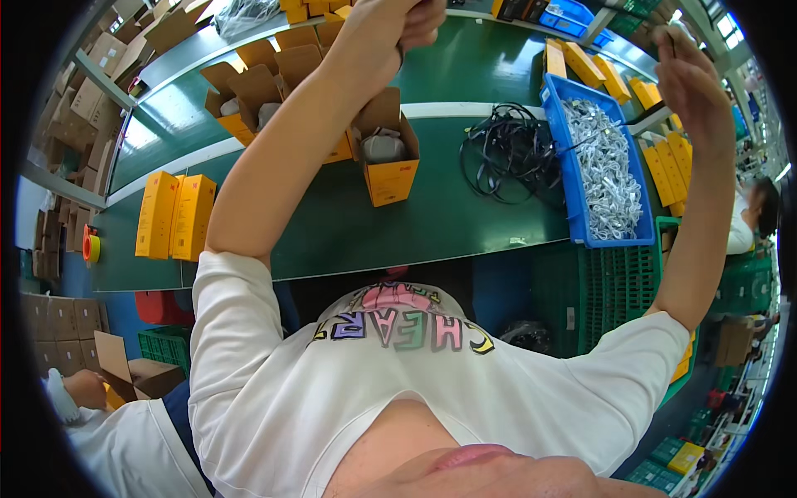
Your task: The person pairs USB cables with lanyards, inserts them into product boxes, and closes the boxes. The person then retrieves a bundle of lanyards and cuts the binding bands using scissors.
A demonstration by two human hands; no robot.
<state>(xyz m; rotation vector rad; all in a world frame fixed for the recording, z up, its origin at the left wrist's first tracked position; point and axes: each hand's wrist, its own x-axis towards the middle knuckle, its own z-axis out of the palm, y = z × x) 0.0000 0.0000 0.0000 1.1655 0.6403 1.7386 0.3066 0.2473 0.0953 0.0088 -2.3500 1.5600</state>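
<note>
The left hand (pixel 388 35) is hanging near the open box (pixel 392 184), fingers curled; I cannot tell whether it is holding anything. Black cables (pixel 510 162) are lying tangled beside the blue tray (pixel 573 195), probably calling for gentle separating, one by one. The right hand (pixel 693 83) is hanging past the tray, grip unclear.

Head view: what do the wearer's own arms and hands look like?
The left hand and right hand show no gloves. Both forearms are bare below short, plain white fabric sleeves with no markings visible.
</note>
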